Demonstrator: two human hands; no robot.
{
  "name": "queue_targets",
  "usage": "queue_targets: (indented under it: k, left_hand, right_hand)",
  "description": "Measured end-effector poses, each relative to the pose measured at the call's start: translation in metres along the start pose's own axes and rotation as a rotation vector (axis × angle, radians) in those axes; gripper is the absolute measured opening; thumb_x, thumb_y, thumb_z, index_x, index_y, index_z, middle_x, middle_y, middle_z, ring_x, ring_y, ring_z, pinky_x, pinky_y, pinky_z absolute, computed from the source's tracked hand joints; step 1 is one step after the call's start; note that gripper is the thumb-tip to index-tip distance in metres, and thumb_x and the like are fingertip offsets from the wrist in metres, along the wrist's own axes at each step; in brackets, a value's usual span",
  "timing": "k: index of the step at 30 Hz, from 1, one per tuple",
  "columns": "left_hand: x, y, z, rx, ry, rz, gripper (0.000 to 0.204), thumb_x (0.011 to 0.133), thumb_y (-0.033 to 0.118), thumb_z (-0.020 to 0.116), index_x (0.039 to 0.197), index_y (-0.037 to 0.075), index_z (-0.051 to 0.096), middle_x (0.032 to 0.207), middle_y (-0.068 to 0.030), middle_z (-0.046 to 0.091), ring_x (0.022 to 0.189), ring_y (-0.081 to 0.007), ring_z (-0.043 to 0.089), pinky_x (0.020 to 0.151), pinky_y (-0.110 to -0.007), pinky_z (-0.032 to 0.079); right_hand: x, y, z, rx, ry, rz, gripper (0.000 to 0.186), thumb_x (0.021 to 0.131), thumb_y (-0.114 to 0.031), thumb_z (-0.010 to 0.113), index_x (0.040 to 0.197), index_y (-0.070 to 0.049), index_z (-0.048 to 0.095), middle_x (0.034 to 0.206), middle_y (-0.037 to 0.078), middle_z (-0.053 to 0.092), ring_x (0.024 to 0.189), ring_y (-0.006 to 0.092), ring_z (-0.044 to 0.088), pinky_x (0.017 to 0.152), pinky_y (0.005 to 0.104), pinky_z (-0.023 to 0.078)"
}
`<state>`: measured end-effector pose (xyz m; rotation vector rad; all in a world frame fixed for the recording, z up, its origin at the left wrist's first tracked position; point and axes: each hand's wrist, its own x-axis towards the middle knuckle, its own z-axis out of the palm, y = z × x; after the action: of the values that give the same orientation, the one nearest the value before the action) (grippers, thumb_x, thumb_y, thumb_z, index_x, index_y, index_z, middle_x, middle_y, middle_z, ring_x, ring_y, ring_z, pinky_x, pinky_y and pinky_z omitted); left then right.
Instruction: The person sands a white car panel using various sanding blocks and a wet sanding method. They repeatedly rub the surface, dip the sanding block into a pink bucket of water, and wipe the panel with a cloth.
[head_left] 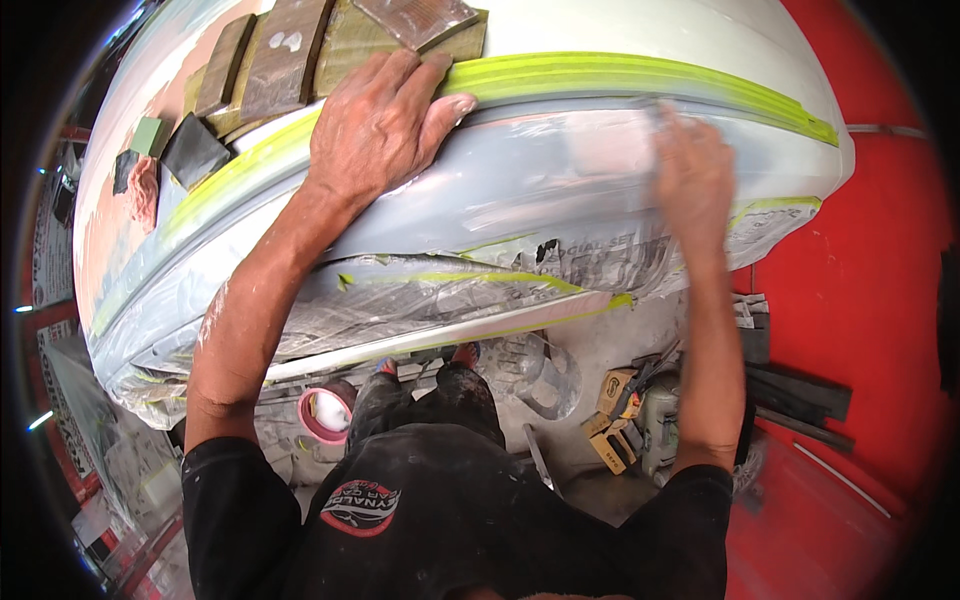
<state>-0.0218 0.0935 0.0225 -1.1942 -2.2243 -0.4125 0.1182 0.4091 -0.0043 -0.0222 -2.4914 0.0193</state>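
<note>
My left hand (375, 125) lies on the curved car body panel (480, 150), thumb spread and fingers reaching over the yellow-green masking tape (560, 70). It holds nothing, and its fingertips are beside a brown flat block (418, 18). Farther right, my right hand (695, 165) is blurred by motion, its fingers bent against the grey-coated panel. A small dark grey edge shows at those fingertips, too smeared to name. Beside it is a pale pinkish patch (608, 142) on the grey surface. Printed masking plastic (620, 260) covers the part below.
Brown blocks (285, 50), a black sheet (195, 150), a green block (150, 136) and a pink cloth (143, 195) lie on the panel at left. Below are a pink bucket (323, 416), a small cardboard box (612, 445) and dark boards (800, 390). A red surface (830, 300) borders the right.
</note>
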Motion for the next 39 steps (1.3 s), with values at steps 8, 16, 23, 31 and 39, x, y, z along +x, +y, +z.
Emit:
queue_targets:
  k: [8, 16, 23, 31, 39]
  left_hand:
    - [-0.004, 0.005, -0.001, 0.014, 0.053, 0.025, 0.041, 0.098, 0.042, 0.065, 0.108, 0.003, 0.070, 0.092, -0.0122, 0.066, 0.088, -0.0302, 0.066, 0.078, -0.042, 0.055]
    - [0.002, 0.007, -0.001, 0.003, -0.037, -0.012, 0.044, 0.103, 0.040, 0.058, 0.124, 0.002, 0.068, 0.107, -0.0162, 0.069, 0.097, -0.0356, 0.067, 0.085, -0.044, 0.055]
    - [-0.005, 0.003, -0.003, -0.017, -0.024, -0.026, 0.042, 0.102, 0.039, 0.060, 0.122, 0.003, 0.069, 0.107, -0.0163, 0.069, 0.097, -0.0353, 0.067, 0.085, -0.044, 0.055]
    - [-0.006, 0.000, 0.006, -0.053, 0.098, -0.019, 0.039, 0.099, 0.042, 0.063, 0.099, 0.004, 0.071, 0.089, -0.0130, 0.066, 0.086, -0.0313, 0.067, 0.075, -0.043, 0.055]
    - [0.000, 0.006, -0.002, -0.030, -0.042, -0.056, 0.042, 0.103, 0.039, 0.058, 0.123, 0.004, 0.068, 0.108, -0.0162, 0.069, 0.098, -0.0363, 0.067, 0.084, -0.044, 0.055]
  right_hand:
    - [0.003, -0.082, 0.008, 0.061, 0.037, 0.034, 0.031, 0.095, -0.019, 0.067, 0.124, -0.011, 0.074, 0.108, 0.018, 0.069, 0.098, 0.0332, 0.063, 0.088, 0.0475, 0.051]
    - [-0.001, -0.003, 0.006, -0.050, -0.035, 0.252, 0.033, 0.098, -0.018, 0.060, 0.127, -0.007, 0.073, 0.110, 0.021, 0.070, 0.102, 0.0373, 0.063, 0.090, 0.0495, 0.050]
    - [-0.005, -0.048, 0.005, 0.088, 0.045, 0.042, 0.032, 0.097, -0.017, 0.064, 0.126, -0.008, 0.073, 0.101, 0.018, 0.067, 0.095, 0.0366, 0.062, 0.085, 0.0469, 0.051]
    - [-0.006, -0.122, 0.007, 0.140, 0.044, 0.075, 0.031, 0.097, -0.020, 0.067, 0.124, -0.009, 0.074, 0.103, 0.018, 0.067, 0.096, 0.0348, 0.061, 0.086, 0.0460, 0.051]
    - [-0.002, -0.053, 0.012, 0.002, -0.011, 0.301, 0.035, 0.098, -0.024, 0.065, 0.129, -0.008, 0.072, 0.107, 0.017, 0.066, 0.100, 0.0368, 0.061, 0.091, 0.0492, 0.049]
